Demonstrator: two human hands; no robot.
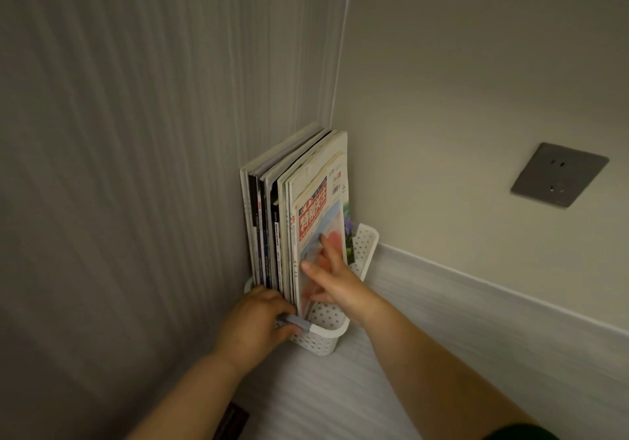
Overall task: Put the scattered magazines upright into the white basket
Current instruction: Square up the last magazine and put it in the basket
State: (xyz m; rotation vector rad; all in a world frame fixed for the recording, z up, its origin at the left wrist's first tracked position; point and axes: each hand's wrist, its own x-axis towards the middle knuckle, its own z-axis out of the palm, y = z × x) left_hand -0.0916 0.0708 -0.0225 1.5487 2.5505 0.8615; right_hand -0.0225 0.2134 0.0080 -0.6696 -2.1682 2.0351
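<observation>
Down in the corner where the ribbed grey wall panel (119,167) meets the plain beige wall (476,82), a small white perforated plastic basket (326,329) sits on the pale striped surface (323,398). It is packed with a row of glossy paper magazines (272,208) standing upright, spines toward me and tops leaning a little toward the corner. The one nearest the beige wall is a magazine with a red masthead and a pale illustrated cover (318,232), and it stands in the basket with the rest.

The person's left hand (255,327) is curled over the basket's near rim, thumb below and fingers above, clamped on its edge by a small grey tab. The right hand (328,276) lies against the red-masthead cover with fingers spread apart and flat, pressing rather than gripping.

These magazines look thin and floppy; alone each would sag, but bunched together they brace one another. The covers seem slick, so a flat palm may slide; pinching near the spine or lower edge looks surer. The basket is low and light next to its tall load, so I'd judge it top-heavy and apt to tip unless the rim is held down.

A dark grey wall socket (558,174) sits well off to the right. I see no loose magazines.
</observation>
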